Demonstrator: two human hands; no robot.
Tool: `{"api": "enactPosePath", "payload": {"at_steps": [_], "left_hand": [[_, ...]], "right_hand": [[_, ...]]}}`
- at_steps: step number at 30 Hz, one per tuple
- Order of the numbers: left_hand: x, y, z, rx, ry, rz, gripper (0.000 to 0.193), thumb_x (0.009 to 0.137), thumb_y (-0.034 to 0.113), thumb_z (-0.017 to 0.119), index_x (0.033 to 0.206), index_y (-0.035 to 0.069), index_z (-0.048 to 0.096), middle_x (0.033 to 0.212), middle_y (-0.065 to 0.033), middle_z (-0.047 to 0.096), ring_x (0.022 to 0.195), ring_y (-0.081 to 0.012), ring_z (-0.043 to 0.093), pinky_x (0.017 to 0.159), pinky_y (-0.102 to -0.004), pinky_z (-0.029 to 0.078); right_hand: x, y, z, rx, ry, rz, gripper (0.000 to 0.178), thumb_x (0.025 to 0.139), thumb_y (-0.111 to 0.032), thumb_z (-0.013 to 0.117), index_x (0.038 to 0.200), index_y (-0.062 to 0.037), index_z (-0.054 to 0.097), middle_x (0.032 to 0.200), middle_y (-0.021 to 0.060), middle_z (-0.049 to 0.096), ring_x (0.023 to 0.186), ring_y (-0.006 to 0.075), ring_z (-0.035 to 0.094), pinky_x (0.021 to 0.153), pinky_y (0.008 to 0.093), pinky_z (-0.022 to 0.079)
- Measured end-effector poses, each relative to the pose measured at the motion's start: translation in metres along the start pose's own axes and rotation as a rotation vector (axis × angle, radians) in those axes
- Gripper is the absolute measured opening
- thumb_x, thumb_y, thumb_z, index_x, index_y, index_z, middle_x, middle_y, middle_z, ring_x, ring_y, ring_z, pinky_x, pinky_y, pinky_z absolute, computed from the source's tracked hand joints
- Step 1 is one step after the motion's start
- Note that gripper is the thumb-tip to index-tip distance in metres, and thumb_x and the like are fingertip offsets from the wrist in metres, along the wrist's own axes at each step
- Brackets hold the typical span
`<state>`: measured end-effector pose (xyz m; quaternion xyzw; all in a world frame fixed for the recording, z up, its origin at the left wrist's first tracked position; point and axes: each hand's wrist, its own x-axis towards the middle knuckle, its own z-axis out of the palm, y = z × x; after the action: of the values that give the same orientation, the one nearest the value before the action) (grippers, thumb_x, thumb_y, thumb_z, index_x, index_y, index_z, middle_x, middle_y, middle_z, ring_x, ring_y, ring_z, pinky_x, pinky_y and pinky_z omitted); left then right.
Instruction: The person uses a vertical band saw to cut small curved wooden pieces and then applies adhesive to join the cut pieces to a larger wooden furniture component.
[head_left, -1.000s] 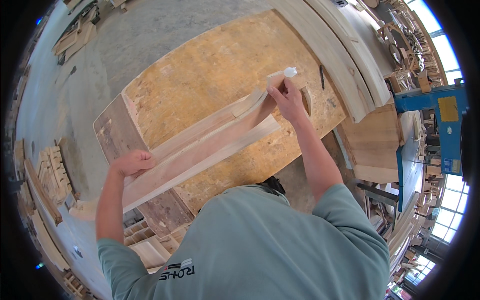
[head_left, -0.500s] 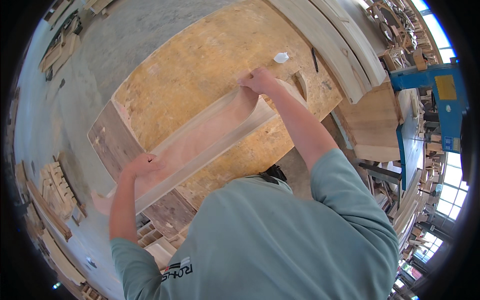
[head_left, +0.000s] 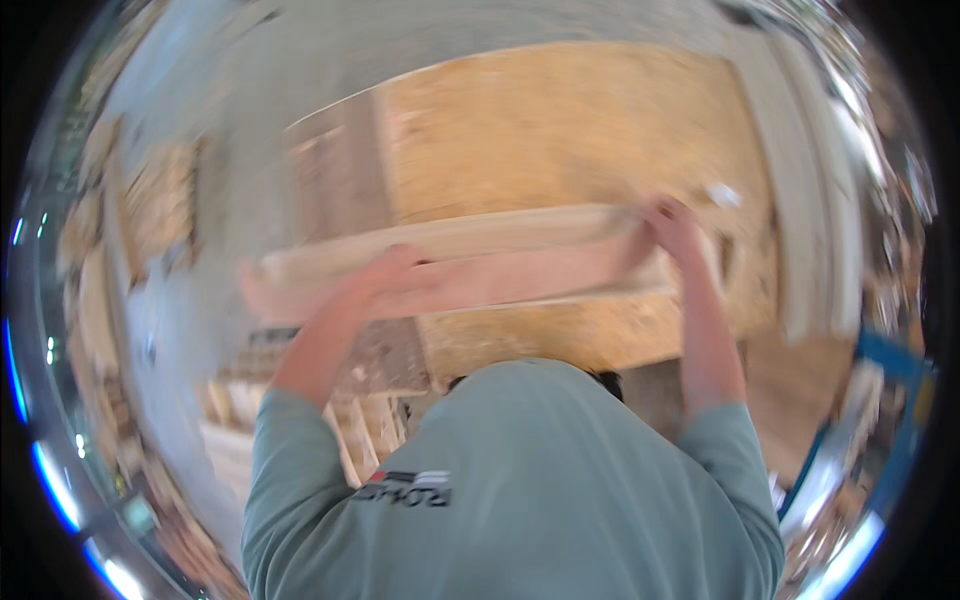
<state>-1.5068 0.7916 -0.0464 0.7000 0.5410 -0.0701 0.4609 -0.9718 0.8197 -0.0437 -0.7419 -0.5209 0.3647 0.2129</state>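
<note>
A long, thin pinkish strip (head_left: 520,275) lies lengthwise along a pale shaped wooden piece (head_left: 500,228) on the workbench. My right hand (head_left: 672,222) is closed on the strip's right end, where it curls upward. My left hand (head_left: 398,268) is closed at the strip's upper edge, left of its middle. The strip's left end reaches past the bench edge. Motion blurs the view, so finger detail is soft and the strip's material cannot be told.
The workbench top (head_left: 570,130) is yellowish board with a darker plank (head_left: 340,170) at left. A small white object (head_left: 722,195) lies beyond my right hand. Long boards (head_left: 815,190) run along the right. Stacked wood pieces (head_left: 165,200) sit on the floor at left; blue machinery (head_left: 900,370) stands right.
The view has turned, so the bench and strip now lie nearly level across it. The strip's face has tilted, showing more of the wooden piece behind it. Both hands keep hold.
</note>
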Motion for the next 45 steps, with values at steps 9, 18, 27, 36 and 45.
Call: {"api": "enactPosePath", "payload": {"at_steps": [9,18,27,36,45], "left_hand": [[-0.025,0.038,0.002,0.128,-0.024,-0.033,0.061,0.077,0.053,0.075,0.112,0.003,0.072,0.111,-0.0208,0.068,0.108,-0.0389,0.064,0.092,-0.0475,0.05],[-0.053,0.045,0.003,0.354,0.179,0.064,0.073,0.073,0.046,0.082,0.133,0.011,0.059,0.121,-0.0148,0.064,0.123,-0.033,0.056,0.109,-0.0454,0.038],[-0.089,0.035,-0.015,0.519,0.116,-0.078,0.088,0.074,0.033,0.084,0.149,0.013,0.043,0.136,-0.0145,0.058,0.132,-0.0331,0.05,0.112,-0.0485,0.038],[-0.077,0.022,0.003,0.425,0.135,0.025,0.08,0.069,0.026,0.082,0.139,0.008,0.048,0.127,-0.0213,0.059,0.125,-0.0388,0.054,0.108,-0.05,0.043],[-0.072,0.019,0.008,0.547,0.178,0.022,0.103,0.063,0.029,0.087,0.151,0.009,0.036,0.133,-0.0176,0.054,0.129,-0.0358,0.051,0.11,-0.0478,0.04]], "right_hand": [[-0.003,0.021,-0.004,-0.052,0.039,0.014,0.044,0.09,-0.034,0.076,0.102,0.0066,0.065,0.093,0.0146,0.066,0.085,0.0198,0.058,0.079,0.0352,0.049],[0.018,0.05,-0.01,-0.136,0.035,-0.017,0.05,0.093,-0.039,0.071,0.105,0.0088,0.065,0.095,0.0127,0.066,0.087,0.018,0.058,0.079,0.0332,0.049],[0.013,0.053,0.002,-0.002,0.036,0.1,0.038,0.09,-0.033,0.073,0.098,0.0043,0.069,0.091,0.0103,0.068,0.085,0.0162,0.059,0.077,0.0332,0.05],[-0.029,0.029,-0.002,-0.052,-0.023,0.221,0.042,0.093,-0.044,0.069,0.105,-0.0048,0.069,0.087,0.0034,0.064,0.074,0.0157,0.06,0.061,0.0329,0.053],[-0.062,0.03,0.004,-0.033,0.103,0.217,0.046,0.092,-0.046,0.07,0.085,-0.0015,0.064,0.075,0.0024,0.06,0.069,0.0133,0.051,0.063,0.0323,0.043]]}}
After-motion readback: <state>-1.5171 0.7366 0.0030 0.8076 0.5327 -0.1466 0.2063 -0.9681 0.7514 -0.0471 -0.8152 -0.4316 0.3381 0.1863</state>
